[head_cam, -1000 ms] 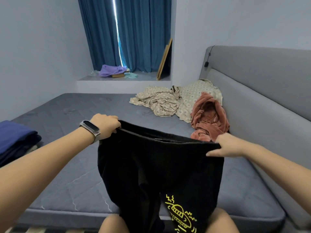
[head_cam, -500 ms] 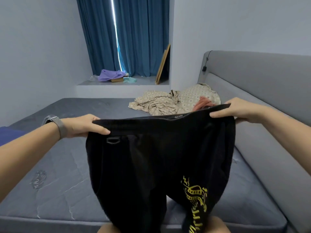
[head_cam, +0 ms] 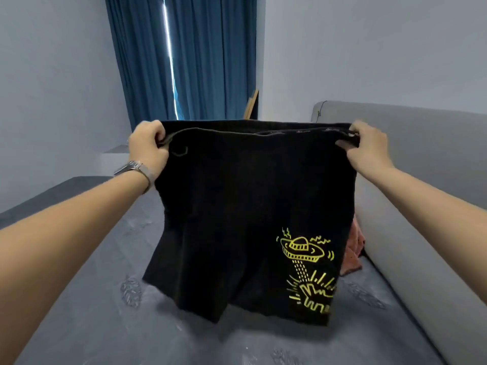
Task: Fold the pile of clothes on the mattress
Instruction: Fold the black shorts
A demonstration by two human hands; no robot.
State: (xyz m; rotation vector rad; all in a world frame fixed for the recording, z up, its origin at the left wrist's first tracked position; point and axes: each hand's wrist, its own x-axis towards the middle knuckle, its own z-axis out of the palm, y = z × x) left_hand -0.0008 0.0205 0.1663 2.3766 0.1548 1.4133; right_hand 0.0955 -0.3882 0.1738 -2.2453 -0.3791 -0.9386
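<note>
Holding black shorts (head_cam: 237,206) spread in the air above the grey mattress (head_cam: 105,325), the left hand (head_cam: 147,146) and right hand (head_cam: 369,146) each grip a waistband corner. Soft, light cloth; the waistband looks the firmest hold.

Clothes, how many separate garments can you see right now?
2. The black shorts hang by the waistband between the left hand and right hand. A reddish garment peeks out behind them against the headboard. Others may be hidden behind the shorts.
</note>
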